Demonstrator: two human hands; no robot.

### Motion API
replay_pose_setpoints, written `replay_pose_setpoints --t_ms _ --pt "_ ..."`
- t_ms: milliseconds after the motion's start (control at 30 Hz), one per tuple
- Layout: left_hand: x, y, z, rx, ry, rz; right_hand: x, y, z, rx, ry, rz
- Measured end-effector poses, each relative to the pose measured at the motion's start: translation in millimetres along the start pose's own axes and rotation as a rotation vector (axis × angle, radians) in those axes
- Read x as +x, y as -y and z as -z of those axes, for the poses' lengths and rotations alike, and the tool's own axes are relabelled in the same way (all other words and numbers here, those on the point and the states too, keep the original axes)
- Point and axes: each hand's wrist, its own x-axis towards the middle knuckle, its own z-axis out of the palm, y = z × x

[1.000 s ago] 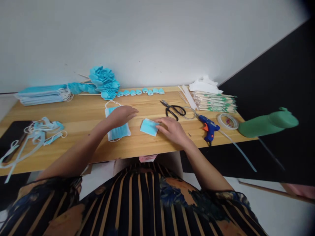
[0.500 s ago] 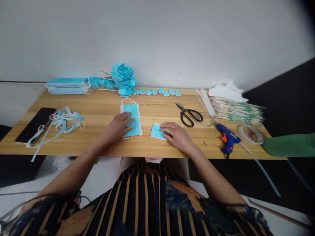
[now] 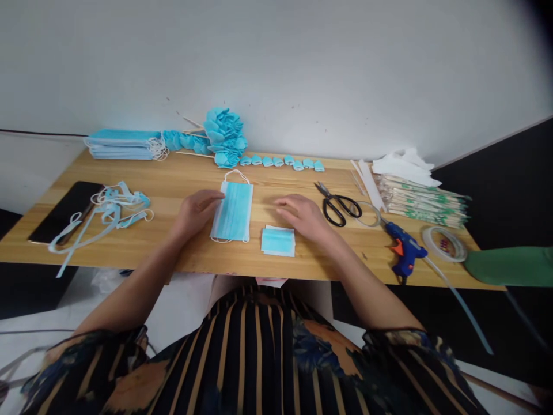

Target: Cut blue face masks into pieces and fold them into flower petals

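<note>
A blue face mask (image 3: 234,211) lies flat on the wooden table (image 3: 173,248) in front of me. My left hand (image 3: 196,208) rests at its left edge, fingers loosely curled and touching the mask's upper left side. A small folded blue piece (image 3: 278,241) lies near the front edge, to the mask's right. My right hand (image 3: 302,214) hovers just above and right of that piece, fingers stretched out and holding nothing.
Black scissors (image 3: 339,204), a blue glue gun (image 3: 401,249) and a tape roll (image 3: 444,242) lie to the right, with a bundle of wrapped chopsticks (image 3: 421,199). At the back: a mask stack (image 3: 123,144), blue flower (image 3: 224,136), small blue rolls (image 3: 283,162). Cut straps (image 3: 108,207) and a phone (image 3: 64,212) lie left.
My right hand has let go of the folded blue piece and lifted off it towards the back. My left hand slid from on top of the mask to its left edge.
</note>
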Motion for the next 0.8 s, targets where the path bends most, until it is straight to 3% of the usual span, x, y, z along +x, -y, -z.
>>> replay_pose_setpoints --t_ms 100,267,400,567,800 --pt "-1 0 3.6 0.06 -0.053 0.042 33 3 -11 -0.02 0.012 0.002" --pt "-1 2 4.8 0.173 0.02 -0.069 65 22 -30 -0.057 0.127 0.101" --pt "0 9 -0.3 0.226 0.047 -0.161 68 28 -42 -0.101 0.236 0.161" --pt "0 16 -4.7 0.276 0.069 -0.213 68 24 -54 -0.189 0.269 0.195" --pt "-2 10 -1.6 0.313 0.065 -0.127 67 27 -56 -0.296 0.259 0.244"
